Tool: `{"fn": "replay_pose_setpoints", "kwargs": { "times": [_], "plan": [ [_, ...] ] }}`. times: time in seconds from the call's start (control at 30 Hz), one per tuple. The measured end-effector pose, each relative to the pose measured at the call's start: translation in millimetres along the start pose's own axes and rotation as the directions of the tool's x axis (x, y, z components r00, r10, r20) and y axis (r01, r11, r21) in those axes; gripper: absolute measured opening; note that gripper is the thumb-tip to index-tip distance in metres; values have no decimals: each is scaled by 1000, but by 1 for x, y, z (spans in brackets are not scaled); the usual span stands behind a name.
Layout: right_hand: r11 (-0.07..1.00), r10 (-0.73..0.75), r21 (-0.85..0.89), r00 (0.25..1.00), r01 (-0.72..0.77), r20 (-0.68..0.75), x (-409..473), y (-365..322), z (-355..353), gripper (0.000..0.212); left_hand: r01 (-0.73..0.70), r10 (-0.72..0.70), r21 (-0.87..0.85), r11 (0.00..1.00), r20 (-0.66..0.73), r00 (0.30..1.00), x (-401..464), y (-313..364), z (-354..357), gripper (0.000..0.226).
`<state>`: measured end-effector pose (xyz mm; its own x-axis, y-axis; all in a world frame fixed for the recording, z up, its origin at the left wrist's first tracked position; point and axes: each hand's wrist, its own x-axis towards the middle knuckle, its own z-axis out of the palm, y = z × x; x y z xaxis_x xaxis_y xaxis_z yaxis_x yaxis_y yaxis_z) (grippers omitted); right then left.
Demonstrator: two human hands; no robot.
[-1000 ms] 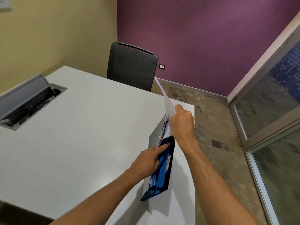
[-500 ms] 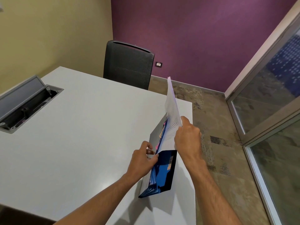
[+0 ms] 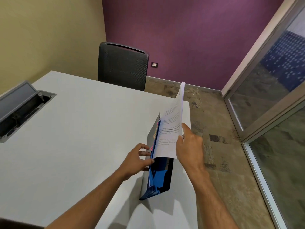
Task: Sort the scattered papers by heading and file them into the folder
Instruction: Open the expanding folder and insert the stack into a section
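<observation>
While right hand (image 3: pixel 189 146) pinches thin papers (image 3: pixel 171 126), left hand (image 3: pixel 137 161) spreads pleated folder (image 3: pixel 158 179).

- You have two hands in view: the left hand (image 3: pixel 137 158) at lower centre, the right hand (image 3: pixel 189 146) just right of it.
- One expanding folder (image 3: pixel 160 177), black outside with blue dividers, stands at lower centre; your divider count cannot be told.
- One sheaf of papers (image 3: pixel 171 129), centre right; the sheet count is unreadable, more than one edge shows at its top.
- One white table (image 3: pixel 74 129), left and centre.
- One black chair (image 3: pixel 122 66), upper centre.
- One open cable box (image 3: pixel 21 108), left edge.
- One wall socket (image 3: pixel 154 65), upper centre.
</observation>
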<state>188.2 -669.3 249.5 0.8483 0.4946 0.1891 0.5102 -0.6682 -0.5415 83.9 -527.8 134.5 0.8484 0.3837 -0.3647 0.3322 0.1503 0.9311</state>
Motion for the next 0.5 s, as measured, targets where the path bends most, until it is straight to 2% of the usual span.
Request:
{"fn": "replay_pose_setpoints", "kwargs": {
  "times": [0.17, 0.33, 0.5],
  "plan": [
    [1000, -24, -13, 994, 26, 109, -4, -10, 1, 44, 7, -10, 31, 999, 101, 995, 1, 1, -5, 43],
    [998, -44, -33, 994, 47, 103, -1, -3, -3, 40, 70, -75, 30, 997, 196, 978, 3, -3, -8, 50],
    [992, -62, -99, 990, 74, 123, 0, -2, -7, 42, 57, -74, 102, 993, 172, 982, 5, 1, -1, 49]
  ]
}}
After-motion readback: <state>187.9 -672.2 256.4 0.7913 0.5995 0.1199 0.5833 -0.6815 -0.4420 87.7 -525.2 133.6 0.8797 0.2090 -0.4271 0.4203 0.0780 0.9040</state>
